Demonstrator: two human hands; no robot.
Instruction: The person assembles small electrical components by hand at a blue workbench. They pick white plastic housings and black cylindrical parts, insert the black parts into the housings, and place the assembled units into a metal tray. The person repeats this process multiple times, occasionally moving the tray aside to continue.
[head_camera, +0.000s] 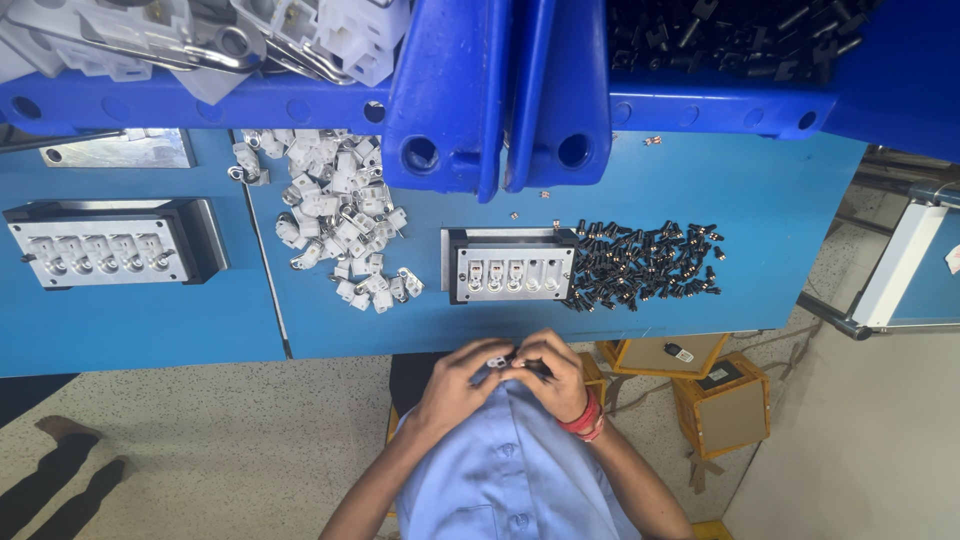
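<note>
Item: small white plastic part (496, 358), blocky, with a round metal-looking opening on its face. You hold it pinched between the fingertips of both hands, close to your chest, just off the near edge of the blue table. A thin dark piece (530, 367) sits against it; detail too small to tell.

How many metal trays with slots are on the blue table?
2: one slotted fixture in the table's middle beside the black parts pile, another slotted fixture at the picture's left edge.
</note>
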